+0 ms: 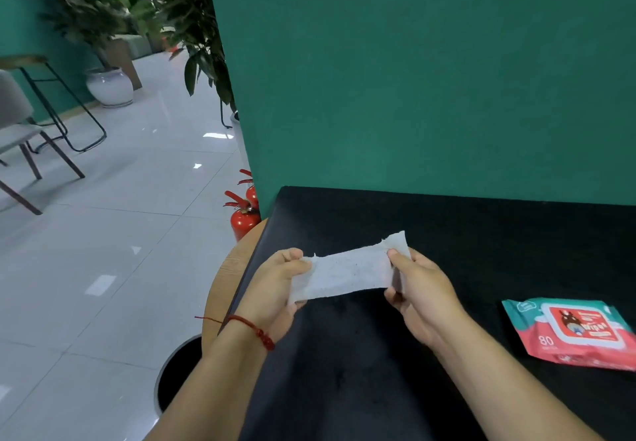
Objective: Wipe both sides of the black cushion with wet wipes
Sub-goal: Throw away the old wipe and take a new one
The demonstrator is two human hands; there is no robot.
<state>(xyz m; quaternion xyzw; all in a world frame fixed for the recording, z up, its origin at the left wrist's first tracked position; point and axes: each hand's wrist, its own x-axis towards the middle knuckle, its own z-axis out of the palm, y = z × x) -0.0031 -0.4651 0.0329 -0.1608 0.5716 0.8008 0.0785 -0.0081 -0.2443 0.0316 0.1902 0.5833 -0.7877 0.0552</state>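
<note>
the flat black soft cushion [464, 261] lies right under both hands, flat on a round wooden table [225, 268] and up against a tall green wall [413, 79]. it goes far off to the right, so the right hand [425, 297] is nearer to most of it. the left hand [273, 291] is over its left edge.

between the hands is a thin white wet wipe [347, 273], held up just above the cushion and not touching it. its long side runs from left to right, with the right end a bit higher. the left thumb and fingers pinch the left end. the right thumb and fingers pinch the right end. the wipe is pulled flat like a strip and has tiny dark dots on it.

i think the wipe has to go straight down to rub the cushion top. the cushion looks dark, smooth and a bit fuzzy.

a pink and green pack of wet wipes [578, 332] lies on the cushion, off to the right.
</note>
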